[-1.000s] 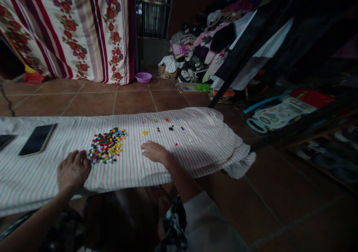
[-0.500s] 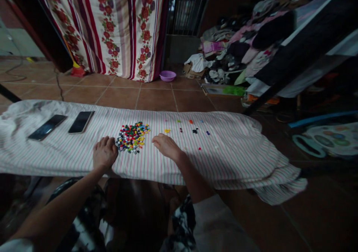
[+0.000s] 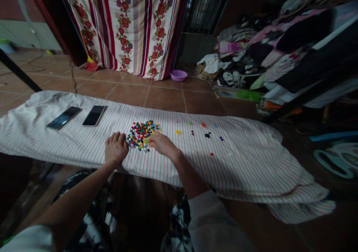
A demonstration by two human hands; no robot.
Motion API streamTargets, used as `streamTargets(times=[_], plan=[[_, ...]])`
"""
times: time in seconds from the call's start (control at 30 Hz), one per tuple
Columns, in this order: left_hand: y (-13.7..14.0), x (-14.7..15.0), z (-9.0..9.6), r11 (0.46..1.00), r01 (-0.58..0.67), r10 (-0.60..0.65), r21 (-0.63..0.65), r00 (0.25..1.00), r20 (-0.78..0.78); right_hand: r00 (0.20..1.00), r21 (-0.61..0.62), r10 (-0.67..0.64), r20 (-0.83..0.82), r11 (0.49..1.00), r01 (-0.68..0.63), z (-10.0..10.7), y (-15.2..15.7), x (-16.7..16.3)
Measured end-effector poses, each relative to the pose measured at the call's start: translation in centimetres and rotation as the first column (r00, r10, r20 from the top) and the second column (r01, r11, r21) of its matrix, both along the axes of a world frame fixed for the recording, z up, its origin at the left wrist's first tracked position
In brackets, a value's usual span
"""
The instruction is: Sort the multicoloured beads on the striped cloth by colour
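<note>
A heap of small multicoloured beads (image 3: 141,134) lies on a striped cloth (image 3: 237,158). My left hand (image 3: 116,147) rests palm down on the cloth at the heap's left edge, fingers forward and slightly bent, holding nothing visible. At the right edge of the heap, my right hand (image 3: 162,144) has its fingertips pinched together among the beads; what lies between them is hidden. Right of this hand are small colour groups: yellow beads (image 3: 178,132), brown beads (image 3: 192,132), black beads (image 3: 207,135), orange beads (image 3: 203,125), purple beads (image 3: 221,138) and a red bead (image 3: 212,154).
Two phones, a left one (image 3: 64,117) and a right one (image 3: 95,116), lie on the cloth's left side. Beyond are a floral curtain (image 3: 137,28), a purple basin (image 3: 179,75) and a broom (image 3: 91,63). Heaped clothes (image 3: 237,50) stand at the back right.
My right hand has moved left to the edge of the bead heap, fingertips now among the beads. My left hand stays beside the heap. The whole view has shifted and tilted.
</note>
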State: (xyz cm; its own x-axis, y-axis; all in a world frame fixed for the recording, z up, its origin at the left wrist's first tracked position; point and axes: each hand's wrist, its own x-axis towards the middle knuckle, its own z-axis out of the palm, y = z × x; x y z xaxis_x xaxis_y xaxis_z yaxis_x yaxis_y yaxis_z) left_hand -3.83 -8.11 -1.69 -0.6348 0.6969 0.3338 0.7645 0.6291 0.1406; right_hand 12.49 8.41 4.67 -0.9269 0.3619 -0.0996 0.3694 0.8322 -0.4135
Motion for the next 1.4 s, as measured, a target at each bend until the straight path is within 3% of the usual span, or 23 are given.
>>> streamTargets(times=[0.9, 1.4], plan=[[0.0, -0.1, -0.5, 1.000, 0.009, -0.009, 0.014, 1.000, 0.013, 0.992, 0.080, 0.111, -0.066, 0.991, -0.106, -2.0, -1.5, -4.6], [0.1, 0.1, -0.1, 1.000, 0.011, -0.011, 0.002, 0.999, 0.044, 0.990, 0.116, 0.076, -0.122, 0.991, -0.062, -2.2, -1.8, -6.0]])
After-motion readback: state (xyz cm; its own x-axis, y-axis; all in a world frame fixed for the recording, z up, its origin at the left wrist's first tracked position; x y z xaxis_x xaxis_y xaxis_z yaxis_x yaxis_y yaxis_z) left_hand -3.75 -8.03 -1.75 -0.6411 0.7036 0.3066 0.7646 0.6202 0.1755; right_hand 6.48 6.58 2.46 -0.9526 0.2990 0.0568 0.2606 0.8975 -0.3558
